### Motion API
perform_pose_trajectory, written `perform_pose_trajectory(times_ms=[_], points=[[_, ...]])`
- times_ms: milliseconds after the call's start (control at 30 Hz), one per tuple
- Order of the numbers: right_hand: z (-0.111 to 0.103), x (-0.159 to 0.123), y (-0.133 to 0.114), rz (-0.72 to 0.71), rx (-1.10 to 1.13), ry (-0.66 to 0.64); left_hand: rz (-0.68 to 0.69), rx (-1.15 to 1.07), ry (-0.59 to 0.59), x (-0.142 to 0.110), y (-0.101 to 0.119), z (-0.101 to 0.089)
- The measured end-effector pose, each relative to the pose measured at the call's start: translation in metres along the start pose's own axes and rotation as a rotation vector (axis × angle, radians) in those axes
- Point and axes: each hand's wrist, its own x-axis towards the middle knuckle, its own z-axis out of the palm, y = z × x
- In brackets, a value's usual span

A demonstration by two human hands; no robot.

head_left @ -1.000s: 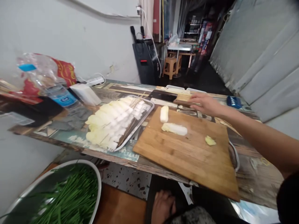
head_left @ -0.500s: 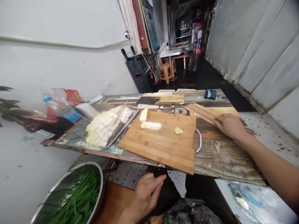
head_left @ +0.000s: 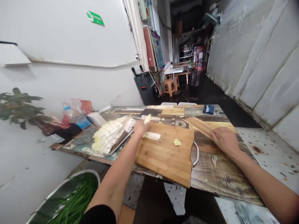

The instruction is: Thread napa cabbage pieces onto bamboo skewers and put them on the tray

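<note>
My left hand (head_left: pixel 140 128) is closed around a pale yellow-white napa cabbage piece (head_left: pixel 148 118), whose tip shows past the fingers at the far left corner of the wooden cutting board (head_left: pixel 165 158). On the board lie a second, white cabbage piece (head_left: pixel 152 136) and a small yellow leaf scrap (head_left: pixel 177 142). To the right of the board, my right hand (head_left: pixel 225 140) grips the near part of a bundle of bamboo skewers (head_left: pixel 198 125) lying on the table; its fingertips are partly hidden. A tray (head_left: pixel 121 141) left of my left hand holds stacked, skewered cabbage pieces (head_left: pixel 109 133).
A metal basin (head_left: pixel 98 175) of green chives (head_left: pixel 74 199) stands low at the left. Bottles (head_left: pixel 81 121), a red bag and a plant (head_left: pixel 18 102) crowd the table's left end. A small blue box (head_left: pixel 208 109) sits at the far right. The board's white handle (head_left: pixel 196 154) points right.
My left hand has come up from my lap to the board's far left corner and taken hold of the cabbage piece. My right hand stays at the skewers. The view has tilted upward.
</note>
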Motion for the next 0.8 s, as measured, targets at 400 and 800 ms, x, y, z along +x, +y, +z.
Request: perform_pose_trajectory(times_ms=[400,800], points=[[0.063,0.102,-0.159,0.038,0.886,-0.083,0.064,-0.882,-0.415,-0.047,0.014,0.084],[0.119,0.093,-0.146,0.337,1.344,-0.223,-0.009,-0.729,-0.231,-0.032,-0.016,0.086]])
